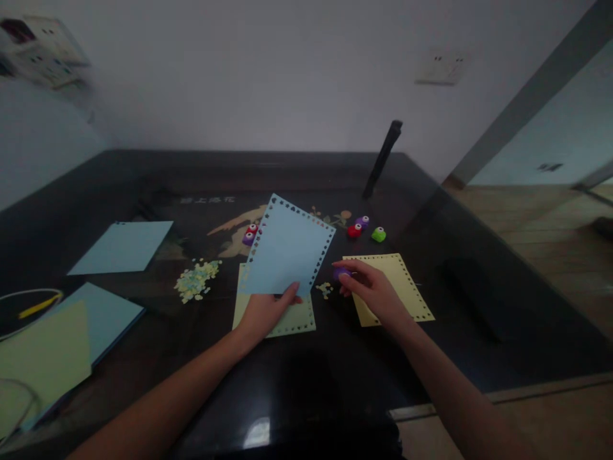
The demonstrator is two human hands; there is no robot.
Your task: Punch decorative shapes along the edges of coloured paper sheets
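A hole-edged blue sheet (290,249) is pinched in the left hand's (262,313) grip; a purple punch (341,273) is held in the right hand's (376,294); steady alignment is called for.

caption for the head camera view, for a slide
Left hand holds a blue sheet with punched edges; right hand grips a purple punch.

Room to pass lies over the bare tabletop (325,377) between the left forearm (191,383) and right forearm (443,377), but farther forward the raised blue sheet (292,246), paper bits (197,280), red punch (354,230), green punch (378,235) and tilted black bar (382,160) stand in the way
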